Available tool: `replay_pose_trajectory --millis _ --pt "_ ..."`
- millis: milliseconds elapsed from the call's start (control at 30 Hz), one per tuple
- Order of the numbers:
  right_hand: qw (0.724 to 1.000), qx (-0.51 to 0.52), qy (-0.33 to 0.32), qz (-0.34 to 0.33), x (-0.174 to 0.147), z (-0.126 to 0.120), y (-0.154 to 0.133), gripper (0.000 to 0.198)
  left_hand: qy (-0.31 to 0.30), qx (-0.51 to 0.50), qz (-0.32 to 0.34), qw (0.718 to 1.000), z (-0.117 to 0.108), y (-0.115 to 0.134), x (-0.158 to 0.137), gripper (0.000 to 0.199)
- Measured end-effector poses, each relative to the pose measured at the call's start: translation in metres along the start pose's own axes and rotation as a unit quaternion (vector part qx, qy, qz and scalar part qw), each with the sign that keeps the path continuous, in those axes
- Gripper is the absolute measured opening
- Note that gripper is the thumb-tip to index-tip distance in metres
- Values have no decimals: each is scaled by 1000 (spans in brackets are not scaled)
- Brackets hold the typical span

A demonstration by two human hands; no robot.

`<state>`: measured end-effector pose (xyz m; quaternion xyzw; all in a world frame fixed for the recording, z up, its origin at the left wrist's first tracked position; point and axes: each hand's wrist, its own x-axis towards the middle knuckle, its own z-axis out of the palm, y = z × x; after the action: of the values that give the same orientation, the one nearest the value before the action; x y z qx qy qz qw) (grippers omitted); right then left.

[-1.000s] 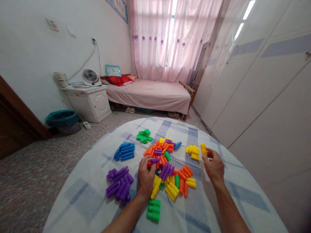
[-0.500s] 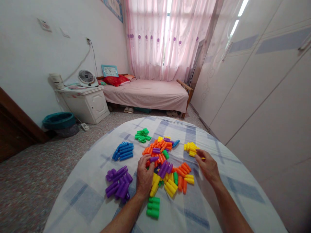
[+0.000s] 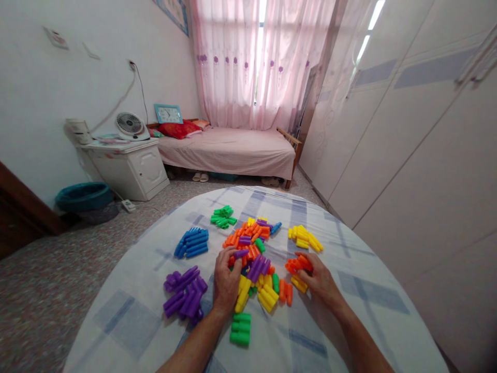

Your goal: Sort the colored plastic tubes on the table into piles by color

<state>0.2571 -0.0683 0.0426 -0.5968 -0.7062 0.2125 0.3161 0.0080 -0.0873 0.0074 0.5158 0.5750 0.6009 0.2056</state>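
A purple piece (image 3: 240,254) is pinched between the thumb and fingers of the left hand (image 3: 226,277), right by the near left side of the mixed pile (image 3: 254,232) in the middle of the counter (image 3: 142,277). Meanwhile a little bunch of orange pieces (image 3: 297,263) is gripped by the curled fingers of the right hand (image 3: 316,277), just beyond some yellow pieces (image 3: 298,283); whether it's been lifted clear can't really be told. Other colours are bunched up around the pile: purple heap (image 3: 188,295) and blue heap (image 3: 196,242) on the left, green heap (image 3: 224,216) at the far side, yellow heap (image 3: 305,237) past the right hand. A small green stack (image 3: 240,329) is parked near the left forearm. As for writing, the clock (image 3: 168,114) behind the red pillow (image 3: 178,129) is marked with numerals, too small to be read properly.
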Motion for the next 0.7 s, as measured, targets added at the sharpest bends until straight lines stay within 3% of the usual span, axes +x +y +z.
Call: replay_pose_trajectory --millis 200,300,533,633,700 --pt "995 -41 -28 84 -3 -59 47 43 3 -4 0 1000 0 0 1 19" --pt "991 -69 -39 103 -5 -76 71 45 5 6 -2 1000 0 -2 1 19" --pt "992 -38 -50 113 -8 -77 84 59 8 11 -1 1000 1 -4 0 20" --pt "991 -44 -15 125 -8 -77 76 59 3 11 0 1000 0 -4 0 20" --pt "993 -63 12 95 -7 -75 62 53 -1 11 1 1000 0 -3 0 20"
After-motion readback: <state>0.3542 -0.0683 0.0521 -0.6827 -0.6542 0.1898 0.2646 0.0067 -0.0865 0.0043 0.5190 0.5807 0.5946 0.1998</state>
